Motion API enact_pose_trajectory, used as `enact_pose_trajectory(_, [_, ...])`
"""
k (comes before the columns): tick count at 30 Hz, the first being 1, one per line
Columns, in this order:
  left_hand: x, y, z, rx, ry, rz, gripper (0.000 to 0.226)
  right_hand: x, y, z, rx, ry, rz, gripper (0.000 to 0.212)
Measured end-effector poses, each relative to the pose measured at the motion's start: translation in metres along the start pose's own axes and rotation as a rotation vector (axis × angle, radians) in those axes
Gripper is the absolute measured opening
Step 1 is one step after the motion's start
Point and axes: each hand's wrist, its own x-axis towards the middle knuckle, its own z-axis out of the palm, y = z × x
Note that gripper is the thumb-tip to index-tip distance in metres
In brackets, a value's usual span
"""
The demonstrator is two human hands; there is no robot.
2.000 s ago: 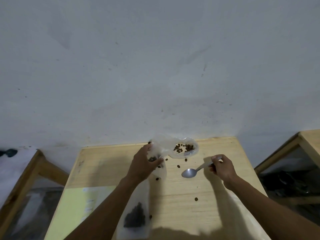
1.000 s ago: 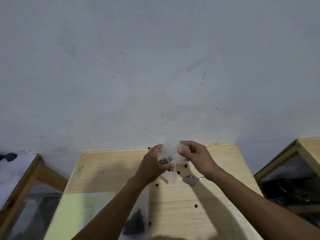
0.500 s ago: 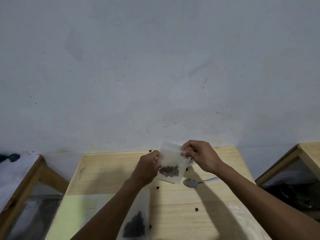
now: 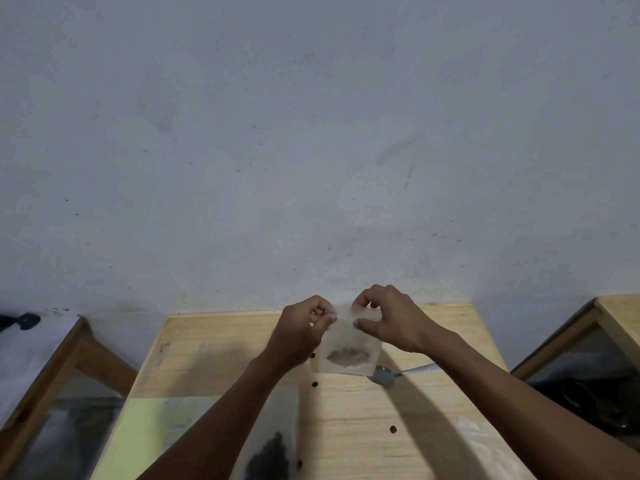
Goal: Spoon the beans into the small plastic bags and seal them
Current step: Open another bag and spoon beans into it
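Two hands pinch the top edge of one small plastic bag, held upright above the far middle of the wooden table. Left hand grips the left end between thumb and curled fingers; right hand grips the right end likewise. Beans sit low in the bag. Judged handling: thin, limp, light, slippery film; take hold at the top strip only. Just beyond, a spoon lies right; another filled bag lies near.
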Motion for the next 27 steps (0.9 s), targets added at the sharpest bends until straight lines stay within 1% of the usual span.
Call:
enact_pose_trajectory(3, [0.0, 0.001, 0.002, 0.08, -0.004, 0.065, 0.007, 0.004, -0.009, 0.008, -0.067, 0.028, -0.028, 0.014])
enact_pose_trajectory(6, [-0.002, 0.002, 0.001, 0.144, 0.019, 0.105, 0.006, 0.007, -0.013, 0.012, -0.05, 0.053, -0.049, 0.003])
enact_pose_trajectory(8, [-0.003, 0.003, 0.0, 0.18, 0.034, 0.122, 0.006, 0.008, -0.015, 0.014, -0.049, 0.06, -0.067, 0.001])
enact_pose_trajectory(13, [-0.006, 0.003, -0.007, 0.156, 0.038, 0.089, 0.009, 0.008, -0.016, 0.015, -0.114, 0.048, -0.101, 0.011])
enact_pose_trajectory(18, [-0.006, 0.001, -0.02, 0.067, 0.079, -0.002, 0.016, 0.003, -0.009, 0.003, -0.104, 0.029, -0.097, 0.007])
enact_pose_trajectory(20, [-0.009, 0.002, -0.022, 0.048, 0.066, -0.035, 0.016, 0.0, -0.006, 0.002, -0.107, 0.022, -0.101, 0.009])
enact_pose_trajectory(24, [-0.012, 0.004, -0.025, 0.0, 0.075, -0.049, 0.013, -0.003, -0.008, 0.002, -0.156, 0.069, -0.115, 0.016])
enact_pose_trajectory(26, [-0.014, 0.005, -0.027, -0.013, 0.08, -0.051, 0.015, -0.003, -0.009, 0.004, -0.106, 0.073, -0.065, 0.02])
enact_pose_trajectory(27, [-0.016, 0.005, -0.027, -0.029, 0.08, -0.055, 0.016, -0.004, -0.01, 0.005, -0.025, 0.064, -0.026, 0.023])
